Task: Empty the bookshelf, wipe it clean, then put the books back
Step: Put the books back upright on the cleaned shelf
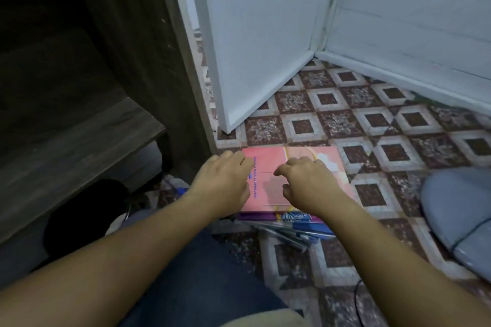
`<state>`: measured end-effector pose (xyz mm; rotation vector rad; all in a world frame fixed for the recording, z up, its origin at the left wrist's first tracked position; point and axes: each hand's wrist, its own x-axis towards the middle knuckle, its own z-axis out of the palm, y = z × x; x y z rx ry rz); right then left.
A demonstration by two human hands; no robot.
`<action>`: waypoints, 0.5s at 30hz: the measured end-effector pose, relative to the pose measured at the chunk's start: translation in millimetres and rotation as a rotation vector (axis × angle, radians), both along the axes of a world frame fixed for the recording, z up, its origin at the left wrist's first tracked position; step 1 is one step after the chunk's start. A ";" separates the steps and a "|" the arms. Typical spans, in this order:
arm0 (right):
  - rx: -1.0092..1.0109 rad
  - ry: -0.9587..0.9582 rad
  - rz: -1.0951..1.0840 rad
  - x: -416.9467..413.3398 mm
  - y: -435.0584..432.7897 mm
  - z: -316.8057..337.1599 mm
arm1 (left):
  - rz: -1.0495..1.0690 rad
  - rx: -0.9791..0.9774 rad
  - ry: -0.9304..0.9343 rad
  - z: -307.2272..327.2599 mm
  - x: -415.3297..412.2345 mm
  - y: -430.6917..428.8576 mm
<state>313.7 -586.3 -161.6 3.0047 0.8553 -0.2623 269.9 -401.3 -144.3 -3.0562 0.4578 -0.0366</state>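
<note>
A pink book [268, 167] lies flat on top of a small stack of books [297, 223] on the tiled floor, just right of the dark wooden bookshelf [148, 61]. My left hand [223, 180] is at the pink book's left edge with its fingers loosely curled downward. Above the cover, my right hand [305, 183] hovers with loosely curled fingers and casts a shadow on the book. Neither hand plainly holds anything. The shelf board [79, 141] in view is bare.
A white door [260, 34] stands open behind the stack, meeting a white wall at the right. A grey round object with a cable [462, 215] sits on the floor at the right. My knee in dark trousers [191, 273] is below the hands.
</note>
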 end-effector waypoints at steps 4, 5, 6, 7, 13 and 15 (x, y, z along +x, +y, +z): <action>-0.067 0.110 -0.024 8.1 -23.2 -49.2 | -0.053 0.169 0.112 -39.6 18.9 -17.5; -0.069 0.122 -0.028 9.1 -27.4 -59.9 | -0.062 0.207 0.139 -47.9 22.9 -20.5; -0.072 0.129 -0.030 9.9 -30.9 -69.8 | -0.074 0.230 0.171 -56.5 27.0 -23.2; -0.082 0.136 -0.035 11.9 -34.9 -80.4 | -0.090 0.240 0.208 -65.8 32.2 -27.0; -0.153 0.183 -0.058 20.3 -55.7 -118.5 | -0.173 0.313 0.401 -115.3 47.3 -36.5; -0.167 0.196 -0.081 23.0 -60.1 -127.0 | -0.142 0.310 0.442 -126.9 53.6 -34.4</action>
